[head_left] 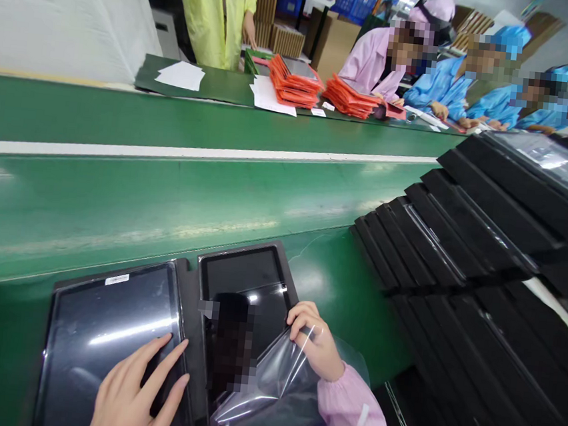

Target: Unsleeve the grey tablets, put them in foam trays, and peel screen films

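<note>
Two flat dark screens lie side by side in a black foam tray (192, 321) on the green bench. Over the left screen (102, 329), which bears a small white label (117, 280), my left hand (139, 386) rests with its fingers spread. My right hand (314, 340) pinches the edge of a clear plastic film (266, 399) at the right screen (238, 269). The film is bent back and lifted over that screen's lower right part, while the glossy upper part shows uncovered. A pink sleeve covers my right forearm.
Black foam trays (462, 237) with screens are piled high on the right. A green conveyor belt (165, 195) runs across in front. Beyond it stand stacks of red-orange packets (296, 83), white paper sheets (181, 75) and several co-workers in pink, blue and yellow clothing.
</note>
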A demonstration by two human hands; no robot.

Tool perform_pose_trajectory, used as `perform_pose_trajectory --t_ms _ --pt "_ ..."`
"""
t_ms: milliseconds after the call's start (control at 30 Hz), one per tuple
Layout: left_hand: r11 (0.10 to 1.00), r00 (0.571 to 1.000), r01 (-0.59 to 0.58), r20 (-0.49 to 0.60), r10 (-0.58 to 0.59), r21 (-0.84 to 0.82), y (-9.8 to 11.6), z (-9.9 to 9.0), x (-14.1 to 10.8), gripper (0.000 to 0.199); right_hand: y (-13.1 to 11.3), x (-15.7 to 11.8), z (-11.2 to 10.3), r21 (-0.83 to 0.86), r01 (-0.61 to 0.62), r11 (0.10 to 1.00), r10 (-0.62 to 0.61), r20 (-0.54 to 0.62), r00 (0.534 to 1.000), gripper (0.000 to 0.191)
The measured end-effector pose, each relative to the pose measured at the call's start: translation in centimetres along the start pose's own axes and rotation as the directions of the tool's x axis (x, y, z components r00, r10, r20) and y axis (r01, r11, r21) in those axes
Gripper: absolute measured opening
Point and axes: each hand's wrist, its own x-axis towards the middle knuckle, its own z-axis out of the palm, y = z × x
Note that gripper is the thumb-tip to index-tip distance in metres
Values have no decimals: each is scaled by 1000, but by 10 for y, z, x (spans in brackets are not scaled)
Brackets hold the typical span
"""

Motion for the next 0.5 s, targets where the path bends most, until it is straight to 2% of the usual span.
perform_pose_trajectory --t_ms 167,300,400,500 --pt "1000 1000 -23 -6 23 2 0 -2 0 49 -2 1 -1 -23 31 999 -31 -7 999 21" --pt "1000 1000 -13 -15 13 -17 5 -4 4 47 -6 0 -7 16 67 998 -68 43 997 23" --pt "998 1000 16 -1 -16 -62 5 -9 5 52 -11 1 -7 33 26 999 -28 43 999 27" --pt "991 992 126 5 -126 -47 -5 -17 -6 61 -15 8 2 -55 -73 996 70 -59 996 17"
